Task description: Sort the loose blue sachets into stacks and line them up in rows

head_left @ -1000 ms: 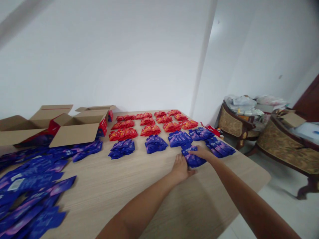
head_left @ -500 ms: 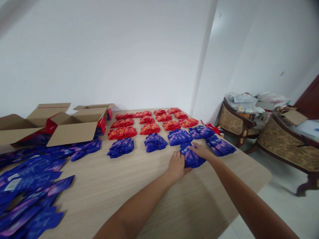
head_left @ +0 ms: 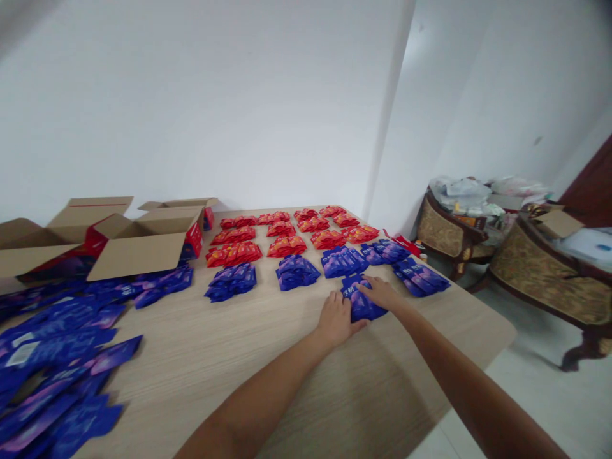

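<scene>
"When scanned from the left, showed what?"

"Glossy blue-and-purple packets (head_left: 52,347) in a loose heap, beside open brown cardboard boxes with red-and-blue printed sides (head_left: 138,255). Looked liable to slide if nudged, being slick and overlapped."

"And towards the middle?"

"Saw small red-and-orange packet bundles (head_left: 234,254) in rows, with low blue packet bundles (head_left: 297,273) nearer, on the pale wood-grain table (head_left: 215,357). Then found a small blue-and-purple packet stack (head_left: 366,310) lying flat on the table, between both hands."

"Held how?"

"Cupped at its left by the bare left hand (head_left: 336,319), with thumb apart from fingers; covered at upper right by the bare right hand (head_left: 382,294). Couldn't tell whether pinched there."

"Risked what?"

"Skewing or fanning out the stack through uneven pressure, or bumping the neighbouring bundles. Farther right, risked brushing the fanned blue packet bundle (head_left: 421,278) with the right forearm, being so near."
</scene>
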A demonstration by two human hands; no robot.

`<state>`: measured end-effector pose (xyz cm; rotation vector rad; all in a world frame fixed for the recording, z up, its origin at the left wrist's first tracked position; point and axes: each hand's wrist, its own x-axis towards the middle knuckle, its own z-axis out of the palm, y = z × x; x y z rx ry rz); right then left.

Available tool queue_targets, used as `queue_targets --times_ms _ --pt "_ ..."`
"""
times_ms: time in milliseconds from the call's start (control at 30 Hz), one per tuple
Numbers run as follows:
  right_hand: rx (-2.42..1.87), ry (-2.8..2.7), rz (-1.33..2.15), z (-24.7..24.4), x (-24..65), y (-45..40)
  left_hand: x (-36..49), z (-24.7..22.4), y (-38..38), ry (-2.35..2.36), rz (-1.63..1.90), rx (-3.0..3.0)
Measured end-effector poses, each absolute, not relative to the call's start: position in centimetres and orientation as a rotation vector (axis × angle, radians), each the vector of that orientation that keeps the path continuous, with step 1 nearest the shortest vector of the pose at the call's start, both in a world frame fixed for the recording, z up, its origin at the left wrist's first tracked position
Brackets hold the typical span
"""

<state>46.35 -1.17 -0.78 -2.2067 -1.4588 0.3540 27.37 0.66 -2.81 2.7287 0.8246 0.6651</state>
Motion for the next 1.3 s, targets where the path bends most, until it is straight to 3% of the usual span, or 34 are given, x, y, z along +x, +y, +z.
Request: queue_targets --times_ms 767,1300 --pt "-1.981 -1.297 0.473 -1.3 49.5 -4.0 27.5 -2.5 0.8 0.844 0.709 2.640" --pt "-1.845 -1.464 0.126 -4.0 47.2 -6.7 26.1 -3.3 3.2 0.571 0.649 2.588"
